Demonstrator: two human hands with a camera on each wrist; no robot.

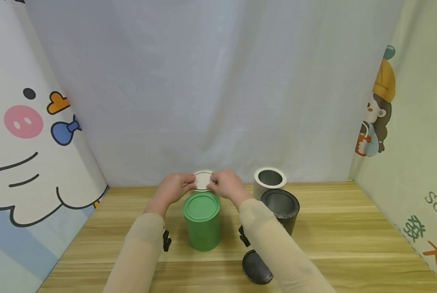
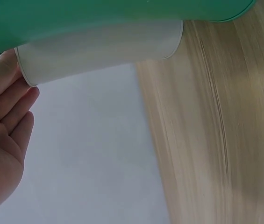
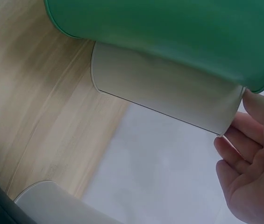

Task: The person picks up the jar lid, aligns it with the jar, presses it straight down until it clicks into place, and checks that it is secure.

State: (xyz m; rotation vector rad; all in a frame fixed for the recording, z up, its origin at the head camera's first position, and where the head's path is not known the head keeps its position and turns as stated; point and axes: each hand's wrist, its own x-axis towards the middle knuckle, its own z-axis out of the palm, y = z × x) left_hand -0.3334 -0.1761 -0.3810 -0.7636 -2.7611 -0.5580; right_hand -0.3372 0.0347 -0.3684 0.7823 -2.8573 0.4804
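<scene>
A white lid (image 1: 203,179) sits on top of a white canister (image 2: 103,51) at the far side of the table. My left hand (image 1: 172,188) pinches its left edge, thumb and fingers at the rim. Opposite, my right hand (image 1: 227,185) pinches the right edge in the same way. In the right wrist view the right fingertips (image 3: 225,144) are right at the canister's top rim. A green canister (image 1: 203,234) with a green lid (image 1: 202,206) stands upright just in front and hides most of the white one in the head view.
To the right stand an uncovered white canister (image 1: 259,189) and, in front of it, an uncovered black canister (image 1: 288,223), partly behind my right sleeve. A black lid (image 1: 255,270) lies on the wooden table (image 1: 335,236) near my right forearm. A grey-white curtain (image 1: 218,101) hangs behind.
</scene>
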